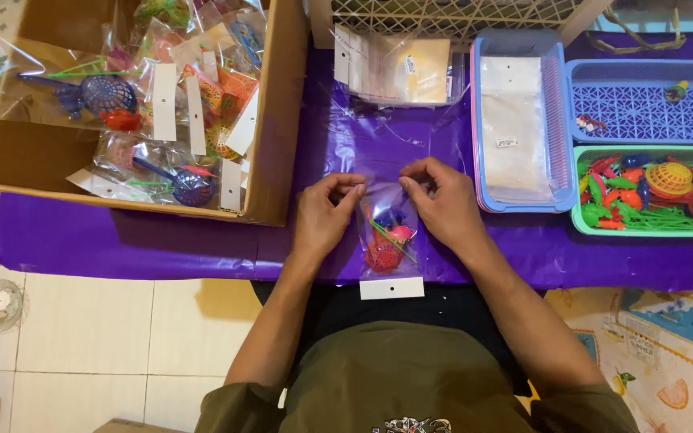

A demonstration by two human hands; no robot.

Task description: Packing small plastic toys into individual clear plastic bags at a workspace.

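Head view looks straight down on a counter (162, 240) covered with a purple plastic sheet. At the middle of the frame lies a small clear bag (387, 232) with little toys inside: a red net piece, a green stick and bits of pink and blue. A white card strip (392, 288) closes its lower end, at the near edge of the counter. The left hand (326, 215) and the right hand (439, 202) rest on either side of the bag's upper end. On each hand the fingers are closed in a pinch on the top edge of the bag, left at the left corner, right at the right corner.

In the upper left of the frame sits an open cardboard box (278, 120) filled with finished bags of the same sort, with blue nets and white card strips showing. At the top centre lies a stack of empty clear bags (395, 68), just below a white lattice basket (443, 12). Right of the hands stands a light blue tray (557, 120) with more flat clear bags in it. In the upper right is a blue basket (643, 112) with a few small pieces, and below it a green basket (579, 220) full of loose red, green and orange toys. Tiled floor (122, 337) shows at the lower left.
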